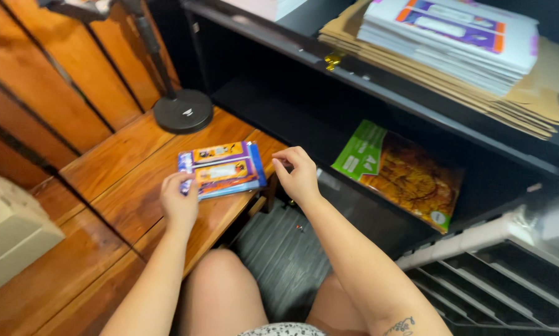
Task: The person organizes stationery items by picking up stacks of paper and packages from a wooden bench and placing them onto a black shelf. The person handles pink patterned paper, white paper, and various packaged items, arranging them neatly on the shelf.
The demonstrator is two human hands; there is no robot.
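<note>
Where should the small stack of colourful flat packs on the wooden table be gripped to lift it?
Probably by its short ends. The stack of packs lies flat on the wooden table, near the table's edge. The left hand already rests on the near-left end; the right hand is beside the right end, which sits by the table's edge, so fingers could slip under there.
</note>
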